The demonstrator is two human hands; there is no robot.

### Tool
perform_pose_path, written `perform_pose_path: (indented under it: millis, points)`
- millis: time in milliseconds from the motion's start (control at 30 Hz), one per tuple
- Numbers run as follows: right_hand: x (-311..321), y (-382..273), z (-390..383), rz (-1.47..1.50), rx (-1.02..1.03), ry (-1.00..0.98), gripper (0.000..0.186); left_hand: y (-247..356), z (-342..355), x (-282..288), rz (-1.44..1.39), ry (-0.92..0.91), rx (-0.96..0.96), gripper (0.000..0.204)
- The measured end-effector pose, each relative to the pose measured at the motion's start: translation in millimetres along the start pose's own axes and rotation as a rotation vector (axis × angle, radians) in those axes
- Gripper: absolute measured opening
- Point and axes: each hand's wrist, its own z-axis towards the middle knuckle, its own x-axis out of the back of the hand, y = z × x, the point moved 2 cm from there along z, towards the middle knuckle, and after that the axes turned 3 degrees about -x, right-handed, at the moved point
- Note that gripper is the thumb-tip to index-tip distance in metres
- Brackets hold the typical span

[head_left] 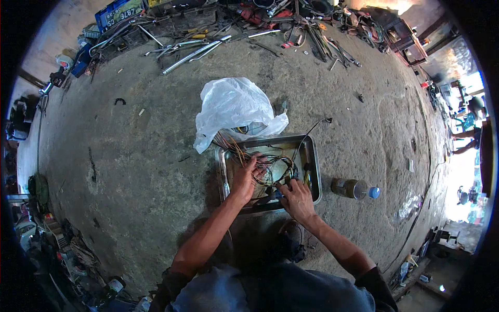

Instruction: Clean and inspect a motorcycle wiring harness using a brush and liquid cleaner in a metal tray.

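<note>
A shallow metal tray (pixel 315 179) lies on the floor in front of me, with a tangled wiring harness (pixel 275 162) inside it. My left hand (pixel 245 179) is at the tray's left half, its fingers curled round the bundle of wires. Toward the near right corner, my right hand (pixel 297 197) has its fingers bent and pressed together on a dark part of the harness; the fingertips are partly hidden. Brown and yellow wires run from the tray up to a white plastic bag (pixel 234 104), which rests against the far rim. One black cable sticks out past the tray's far right corner.
Right of the tray lies a clear bottle (pixel 353 189) with a blue cap and dark yellowish liquid. Wrenches and other hand tools (pixel 192 52) are spread along the far side of the concrete floor (pixel 140 171). My shoe (pixel 292 234) is just below the tray. Clutter lines the lower left.
</note>
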Motion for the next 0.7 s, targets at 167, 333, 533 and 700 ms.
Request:
perform_pose_path:
  millis: [167, 333, 533, 700]
  points:
    - [22, 24, -11, -0.019, 0.062, 0.055, 0.046, -5, 5, 3, -0.032, 0.008, 0.012, 0.035]
    - [60, 38, -17, 0.340, -0.066, 0.173, 0.038, -5, 6, 14, -0.007, 0.077, 0.001, 0.034]
    - [49, 69, 8, 0.948, -0.430, 0.561, 0.018, -10, 6, 10, 0.117, 0.128, -0.118, 0.031]
    - [50, 56, 56, 0.472, -0.488, 0.432, 0.020, -4, 0, 6, 0.223, 0.197, -0.184, 0.025]
